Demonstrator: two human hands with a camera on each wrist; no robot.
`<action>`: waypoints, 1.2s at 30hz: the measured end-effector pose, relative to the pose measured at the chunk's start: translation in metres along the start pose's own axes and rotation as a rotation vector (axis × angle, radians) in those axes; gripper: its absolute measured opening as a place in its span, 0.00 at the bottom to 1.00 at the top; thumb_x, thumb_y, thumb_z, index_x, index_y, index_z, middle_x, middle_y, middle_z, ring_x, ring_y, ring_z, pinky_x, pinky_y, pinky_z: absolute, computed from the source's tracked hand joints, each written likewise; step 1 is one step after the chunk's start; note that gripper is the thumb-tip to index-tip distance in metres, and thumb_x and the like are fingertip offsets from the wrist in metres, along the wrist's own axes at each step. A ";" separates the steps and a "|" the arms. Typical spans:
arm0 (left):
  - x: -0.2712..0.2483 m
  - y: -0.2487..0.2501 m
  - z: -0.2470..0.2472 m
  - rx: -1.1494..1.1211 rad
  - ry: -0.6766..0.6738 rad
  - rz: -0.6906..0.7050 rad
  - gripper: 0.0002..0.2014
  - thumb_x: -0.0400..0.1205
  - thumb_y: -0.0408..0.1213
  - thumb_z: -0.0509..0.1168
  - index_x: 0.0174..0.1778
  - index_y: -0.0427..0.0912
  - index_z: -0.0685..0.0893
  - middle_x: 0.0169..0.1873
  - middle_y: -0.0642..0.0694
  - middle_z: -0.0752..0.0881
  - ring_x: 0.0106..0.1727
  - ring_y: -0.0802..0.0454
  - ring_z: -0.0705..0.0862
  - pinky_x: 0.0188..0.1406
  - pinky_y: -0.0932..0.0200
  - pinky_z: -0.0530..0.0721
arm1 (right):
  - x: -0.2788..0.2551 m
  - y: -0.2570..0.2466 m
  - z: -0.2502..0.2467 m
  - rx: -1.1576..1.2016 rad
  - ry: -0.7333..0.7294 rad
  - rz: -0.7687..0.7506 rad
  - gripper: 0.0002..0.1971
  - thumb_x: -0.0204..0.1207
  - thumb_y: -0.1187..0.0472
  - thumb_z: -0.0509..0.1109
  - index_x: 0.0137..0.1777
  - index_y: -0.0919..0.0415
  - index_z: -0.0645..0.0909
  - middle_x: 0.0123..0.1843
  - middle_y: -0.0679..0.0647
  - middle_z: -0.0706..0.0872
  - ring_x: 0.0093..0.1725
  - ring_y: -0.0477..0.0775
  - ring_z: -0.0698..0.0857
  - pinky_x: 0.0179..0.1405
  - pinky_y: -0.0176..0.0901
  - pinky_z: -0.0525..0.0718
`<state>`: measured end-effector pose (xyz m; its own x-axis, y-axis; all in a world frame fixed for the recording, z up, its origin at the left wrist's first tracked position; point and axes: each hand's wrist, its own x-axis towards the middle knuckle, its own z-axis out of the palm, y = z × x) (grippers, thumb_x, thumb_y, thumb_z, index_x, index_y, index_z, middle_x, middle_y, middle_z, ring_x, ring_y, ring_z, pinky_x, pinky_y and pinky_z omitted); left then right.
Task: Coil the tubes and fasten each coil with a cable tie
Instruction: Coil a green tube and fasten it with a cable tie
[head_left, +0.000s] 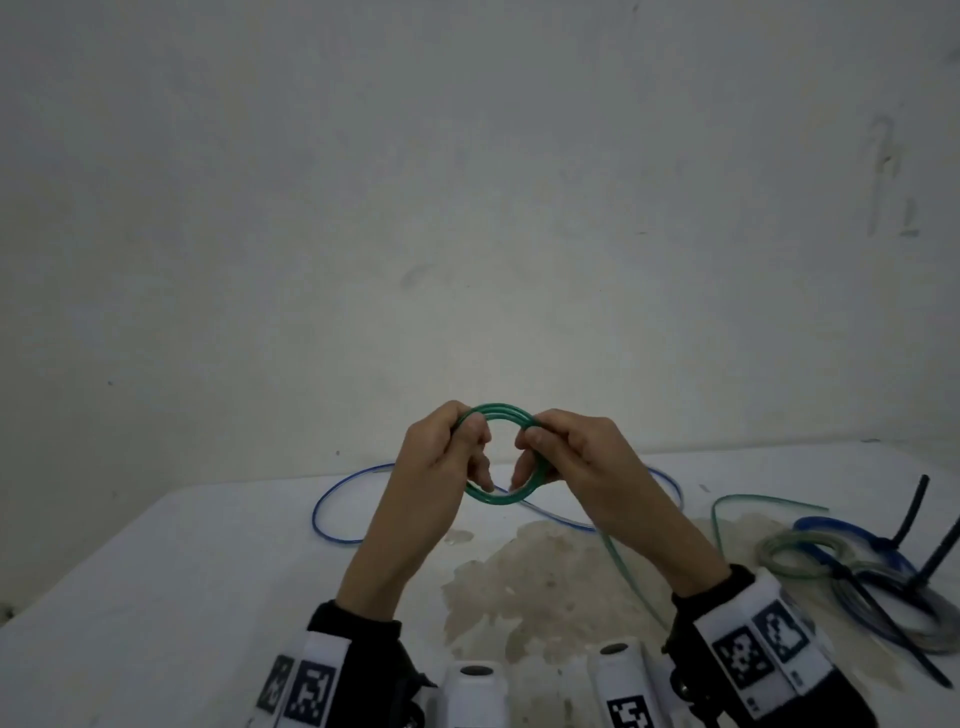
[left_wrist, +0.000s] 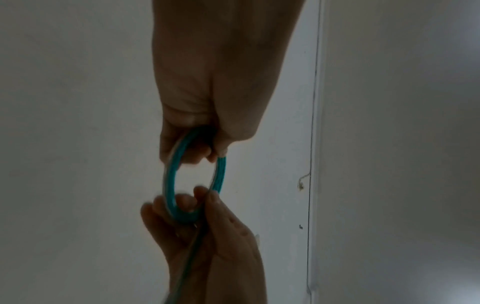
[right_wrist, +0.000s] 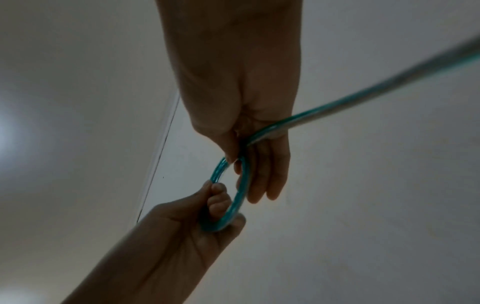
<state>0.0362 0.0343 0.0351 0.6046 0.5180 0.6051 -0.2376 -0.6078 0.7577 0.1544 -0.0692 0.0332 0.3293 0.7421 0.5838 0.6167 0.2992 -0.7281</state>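
Observation:
A green tube is wound into a small coil (head_left: 500, 410) held upright above the table between both hands. My left hand (head_left: 457, 447) pinches the coil's left side with thumb and fingers. My right hand (head_left: 545, 447) pinches its right side, its other fingers hanging loosely. The left wrist view shows the coil (left_wrist: 171, 185) edge-on below my left hand (left_wrist: 202, 144). In the right wrist view the coil (right_wrist: 240, 197) hangs from my right hand (right_wrist: 239, 156), and the loose green tail (right_wrist: 363, 92) runs off to the upper right. That tail (head_left: 623, 566) drops under my right forearm to the table.
A loose blue tube (head_left: 332, 499) lies in a wide loop on the white table (head_left: 156, 597) behind the hands. At the right edge sits a pile of coiled tubes (head_left: 841, 561) with black cable ties (head_left: 909, 514) sticking up. A brownish stain (head_left: 545, 582) marks the table's middle.

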 end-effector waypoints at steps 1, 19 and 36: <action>0.001 -0.001 -0.004 0.033 -0.051 0.003 0.12 0.85 0.32 0.55 0.36 0.37 0.77 0.24 0.48 0.80 0.28 0.58 0.78 0.34 0.67 0.77 | 0.000 0.001 -0.003 -0.082 0.001 -0.034 0.12 0.82 0.70 0.58 0.39 0.62 0.78 0.29 0.50 0.86 0.32 0.54 0.86 0.42 0.44 0.88; 0.006 0.005 0.005 -0.611 0.484 -0.125 0.16 0.88 0.34 0.50 0.33 0.41 0.70 0.19 0.54 0.64 0.22 0.58 0.64 0.28 0.63 0.70 | -0.006 -0.004 0.041 0.325 0.148 0.005 0.14 0.84 0.65 0.54 0.51 0.62 0.83 0.43 0.56 0.88 0.44 0.47 0.87 0.45 0.38 0.86; 0.003 0.006 0.024 -0.536 0.135 -0.214 0.15 0.86 0.32 0.51 0.38 0.39 0.81 0.35 0.47 0.87 0.41 0.52 0.84 0.44 0.60 0.79 | 0.003 0.001 -0.004 0.066 0.303 -0.166 0.10 0.79 0.73 0.62 0.42 0.68 0.84 0.27 0.45 0.80 0.27 0.45 0.73 0.28 0.40 0.74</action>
<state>0.0548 0.0178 0.0360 0.5873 0.6890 0.4247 -0.4937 -0.1108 0.8625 0.1587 -0.0696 0.0355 0.4319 0.4712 0.7690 0.6354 0.4462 -0.6302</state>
